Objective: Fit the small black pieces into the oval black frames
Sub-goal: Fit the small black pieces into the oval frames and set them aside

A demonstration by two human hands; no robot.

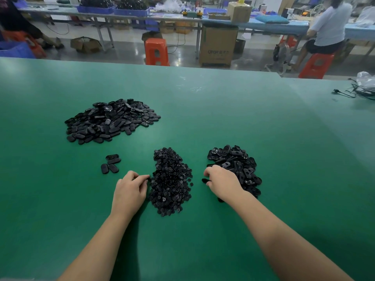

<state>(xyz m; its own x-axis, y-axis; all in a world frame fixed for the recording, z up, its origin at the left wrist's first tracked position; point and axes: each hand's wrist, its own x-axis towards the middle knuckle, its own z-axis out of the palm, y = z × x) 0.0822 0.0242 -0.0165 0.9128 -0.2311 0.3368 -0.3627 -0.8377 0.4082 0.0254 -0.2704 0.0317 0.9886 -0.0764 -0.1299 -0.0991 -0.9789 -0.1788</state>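
Observation:
A heap of small black pieces (170,181) lies in the middle of the green table (203,110). My left hand (129,189) is at its left edge, fingertips pinching a small piece there. A pile of oval black frames (237,165) lies to the right. My right hand (221,181) rests on that pile's left side with curled fingers around an oval frame whose dark end sticks out on the left. A few oval frames (111,163) lie apart at the left. A large heap of oval parts (109,120) sits further back left.
Black cables and a plastic bag (363,86) lie at the table's far right edge. Beyond the table stand orange stools (156,51), a cardboard box (218,47) and other workbenches, with a person seated at the back right (326,27).

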